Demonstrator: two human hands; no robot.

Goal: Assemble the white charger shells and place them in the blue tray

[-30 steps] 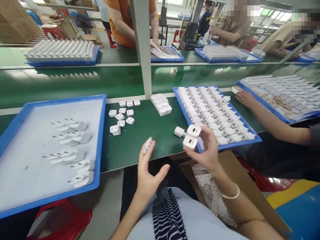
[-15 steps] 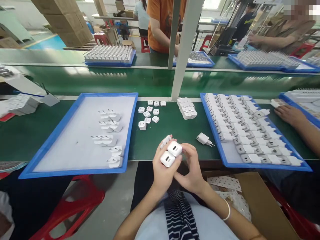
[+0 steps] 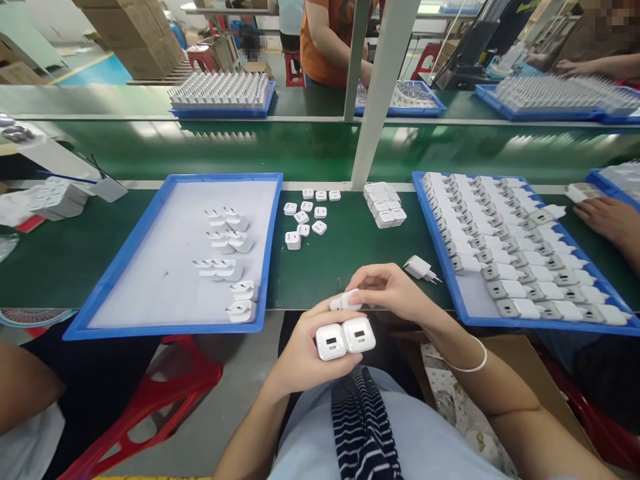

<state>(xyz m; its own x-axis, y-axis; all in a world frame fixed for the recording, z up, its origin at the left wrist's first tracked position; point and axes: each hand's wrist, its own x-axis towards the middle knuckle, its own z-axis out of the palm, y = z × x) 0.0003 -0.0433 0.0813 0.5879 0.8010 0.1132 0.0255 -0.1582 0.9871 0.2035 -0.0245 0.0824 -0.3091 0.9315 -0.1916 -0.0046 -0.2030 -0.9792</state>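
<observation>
My left hand (image 3: pixel 300 347) is closed around two white USB charger plugs (image 3: pixel 345 339), side by side with their port faces turned up toward me. Beyond its index finger, another white charger (image 3: pixel 344 301) sticks out on the far side, partly covered by fingers. My right hand (image 3: pixel 393 290) pinches that far charger between thumb and fingertips. A single charger with two prongs (image 3: pixel 420 268) lies on the green table to the right of my hands. Several small white port pieces (image 3: pixel 301 217) are scattered ahead of them, beside a stacked block of similar pieces (image 3: pixel 384 205).
On the left, a blue-rimmed tray (image 3: pixel 273 257) carries several chargers, prongs pointing up and sideways. Another blue-rimmed tray (image 3: pixel 467 303) on the right bears rows of chargers. A co-worker's hand (image 3: pixel 607 217) rests farther right. A metal post (image 3: pixel 383 100) rises at the table's back edge.
The two chargers in my left hand have turned from a slanted pair to side by side and come lower. My right hand has moved over the top, onto the far charger.
</observation>
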